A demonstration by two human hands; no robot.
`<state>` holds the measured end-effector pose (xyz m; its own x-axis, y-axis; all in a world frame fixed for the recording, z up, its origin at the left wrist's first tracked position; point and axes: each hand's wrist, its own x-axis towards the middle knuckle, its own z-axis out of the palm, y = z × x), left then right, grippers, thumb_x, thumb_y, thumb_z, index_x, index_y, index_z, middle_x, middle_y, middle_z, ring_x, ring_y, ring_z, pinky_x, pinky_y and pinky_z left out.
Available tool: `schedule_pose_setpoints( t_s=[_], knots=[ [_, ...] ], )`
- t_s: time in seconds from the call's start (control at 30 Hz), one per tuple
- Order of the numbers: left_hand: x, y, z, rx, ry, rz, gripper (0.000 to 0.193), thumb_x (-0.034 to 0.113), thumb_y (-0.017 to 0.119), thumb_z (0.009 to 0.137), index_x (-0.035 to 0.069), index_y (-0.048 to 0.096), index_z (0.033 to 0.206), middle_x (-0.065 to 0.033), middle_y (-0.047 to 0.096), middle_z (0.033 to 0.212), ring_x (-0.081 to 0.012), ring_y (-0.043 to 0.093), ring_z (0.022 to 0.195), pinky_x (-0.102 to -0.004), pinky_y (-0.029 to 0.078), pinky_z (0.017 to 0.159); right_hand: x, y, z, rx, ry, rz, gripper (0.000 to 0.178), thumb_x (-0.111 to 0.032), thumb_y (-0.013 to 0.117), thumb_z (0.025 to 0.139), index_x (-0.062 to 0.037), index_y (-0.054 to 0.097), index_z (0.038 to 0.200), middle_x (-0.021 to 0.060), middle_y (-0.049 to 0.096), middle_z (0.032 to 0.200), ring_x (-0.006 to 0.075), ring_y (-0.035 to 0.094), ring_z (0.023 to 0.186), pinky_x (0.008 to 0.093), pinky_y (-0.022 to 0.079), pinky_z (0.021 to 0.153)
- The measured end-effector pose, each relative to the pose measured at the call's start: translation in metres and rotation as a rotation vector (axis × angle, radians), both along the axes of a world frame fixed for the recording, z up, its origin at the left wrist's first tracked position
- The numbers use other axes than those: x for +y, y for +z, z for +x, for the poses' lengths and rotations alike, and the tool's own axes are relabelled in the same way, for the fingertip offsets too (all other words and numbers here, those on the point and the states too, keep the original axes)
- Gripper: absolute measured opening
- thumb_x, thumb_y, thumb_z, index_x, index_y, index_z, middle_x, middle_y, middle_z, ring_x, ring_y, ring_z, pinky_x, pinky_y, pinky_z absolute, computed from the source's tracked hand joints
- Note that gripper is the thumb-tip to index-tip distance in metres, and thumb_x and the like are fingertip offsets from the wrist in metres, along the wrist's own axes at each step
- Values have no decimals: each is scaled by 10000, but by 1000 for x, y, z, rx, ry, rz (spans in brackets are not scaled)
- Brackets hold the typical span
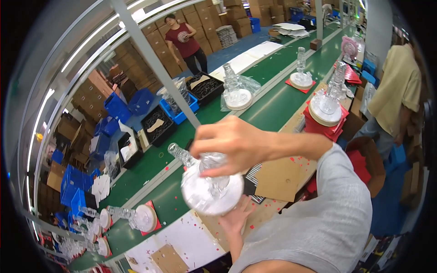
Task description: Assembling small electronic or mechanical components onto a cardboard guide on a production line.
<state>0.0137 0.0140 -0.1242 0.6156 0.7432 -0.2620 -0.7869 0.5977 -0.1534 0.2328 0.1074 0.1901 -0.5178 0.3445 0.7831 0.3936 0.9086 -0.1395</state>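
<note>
Over the green belt [168, 195], near side | clear white-based piece [211, 200] sat tilted between both hands | right hand [223, 143] gripped its upper part | left hand [236, 216] was at the base's rim, hold unclear

The held clear piece [181, 155] is glossy, glass or hard plastic; I cannot tell which. Its round white base [213, 200] looks smooth. The green belt [268, 116] has a smooth, lightly shining surface. Along its near edge lie matt brown cardboard [278, 182] and smooth red sheets [324, 129]. The grey sleeve [305, 218] is soft, matt cloth.
</note>
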Motion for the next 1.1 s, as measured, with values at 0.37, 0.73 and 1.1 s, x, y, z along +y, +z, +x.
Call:
schedule_pose_setpoints(
  t_s=[0.37, 0.73, 1.1],
  knots=[
    [-124, -41, -180, 508, 1033, 24, 688, 480, 468, 1014, 154, 316, 1601, -135, 371, 1622, -366, 300, 1506, -637, 515, 996, -34, -215, 5, -214, 176, -693, 658, -117, 804, 723, -24, 588, 1338, 196, 653, 1174, 380, 635, 1111, 459, 521, 967],
    [-78, 121, -127, 1784, 912, 297, 345, 221, 509, 1073, -27, 547, 1309, -159, 544, 1455, -226, 543, 1293, -395, 452, 1093, -60, -400, -108, -96, 166, -1050, 771, -41, 751, 672, 11, 464, 1385, 276, 630, 1202, 460, 621, 1115, 495, 508, 953],
    [-91, 57, -69, 2124, 913, 256, 179, 173, 592, 1049, 8, 533, 1087, -188, 571, 1413, -195, 554, 1177, -321, 431, 1031, -68, -481, -115, 196, -21, -809, 492, -65, 766, 687, 25, 648, 1157, 197, 617, 1205, 418, 525, 1209, 453, 438, 1068]
  ],
)
